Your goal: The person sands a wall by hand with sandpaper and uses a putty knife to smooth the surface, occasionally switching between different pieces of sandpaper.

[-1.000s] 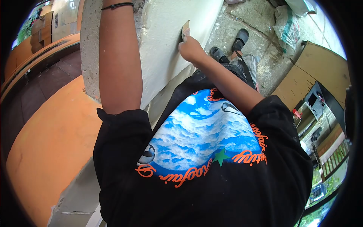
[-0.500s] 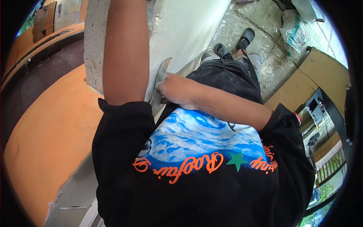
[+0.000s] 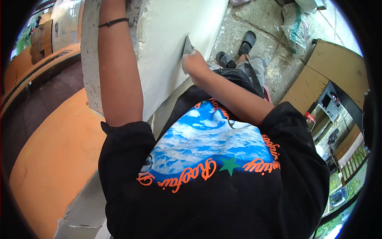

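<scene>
My right hand [image 3: 195, 67] is closed around a thin, flat grey scraper blade [image 3: 188, 46]. The blade lies against the smooth white face of a wall [image 3: 171, 44], with its tip pointing away from my body. Up the left side reaches my left forearm [image 3: 121, 75], which has a black band [image 3: 114, 22] at the wrist and passes in front of the wall's rough concrete edge [image 3: 90, 59]. My left hand is past the top of the frame.
An orange surface [image 3: 55, 159] spreads at the left. My sandalled feet [image 3: 247, 43] stand on a stained concrete floor [image 3: 274, 59]. A white and green sack [image 3: 296, 30] lies at the upper right, near a brown panel [image 3: 334, 65].
My right hand has moved up and away from my chest along the white wall with the blade. More of my left wrist shows, including the black band. The view has shifted slightly.
</scene>
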{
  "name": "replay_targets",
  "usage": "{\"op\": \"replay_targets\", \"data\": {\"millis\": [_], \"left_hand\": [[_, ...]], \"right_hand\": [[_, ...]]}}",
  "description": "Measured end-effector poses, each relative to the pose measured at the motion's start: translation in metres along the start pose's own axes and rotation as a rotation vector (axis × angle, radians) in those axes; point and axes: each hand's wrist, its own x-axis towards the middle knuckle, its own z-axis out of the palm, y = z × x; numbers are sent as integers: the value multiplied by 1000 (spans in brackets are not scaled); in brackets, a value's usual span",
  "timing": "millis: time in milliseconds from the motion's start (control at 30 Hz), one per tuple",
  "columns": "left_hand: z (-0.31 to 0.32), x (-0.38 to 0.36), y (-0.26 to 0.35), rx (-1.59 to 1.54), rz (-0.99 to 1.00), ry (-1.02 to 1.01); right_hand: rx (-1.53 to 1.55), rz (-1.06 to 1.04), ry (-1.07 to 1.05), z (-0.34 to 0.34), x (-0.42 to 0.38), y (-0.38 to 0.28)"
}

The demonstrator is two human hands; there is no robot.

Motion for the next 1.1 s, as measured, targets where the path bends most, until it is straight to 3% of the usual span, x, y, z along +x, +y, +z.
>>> {"op": "replay_targets", "data": {"millis": [33,100,133,200,267,367,433,467,533,600,633,700,733,800,867,967,1000,1033,1100], "left_hand": [[-10,-4,11,-8,16,2],[-25,-7,30,-229,-159,-270],[-3,-1,6,-384,23,-133],[-14,-8,22,-351,-15,-143],[-12,-8,27,-312,-65,-152],[-7,-5,17,-382,12,-114],[-10,-5,17,-320,-69,-174],[-9,-3,10,-320,-63,-169],[-3,-3,-11,-206,41,-159],[-2,-5,-7,-211,29,-167],[-4,-6,-3,-220,9,-173],[-6,-9,5,-218,-13,-179],[-6,-8,7,-218,-50,-167],[-5,-8,4,-218,-39,-170],[-5,-12,6,-214,-43,-180],[-9,-13,10,-164,-58,-171],[-6,-2,11,-176,-9,-187],[-10,-3,11,-192,35,-196],[-7,3,24,-170,7,-223]], "right_hand": [[0,44,16,-5,26,8],[-27,149,0,-12,63,35],[-56,211,-28,-13,85,66],[-37,272,-21,-11,113,100],[18,221,87,-12,128,80],[-11,54,238,-32,149,-24],[-154,-78,286,-44,145,-85],[-152,-86,287,-45,151,-82],[-132,-355,333,-45,171,-47],[-1,-70,295,-32,167,12],[-129,10,291,-23,172,56],[33,325,-19,-14,230,197],[46,319,-14,-16,242,194],[515,514,-203,-22,265,174],[653,338,-76,-44,286,127],[289,44,129,-88,301,-60],[136,-151,228,-112,271,-178],[113,-216,230,-115,261,-208],[-23,-298,397,-109,268,-195]]}}
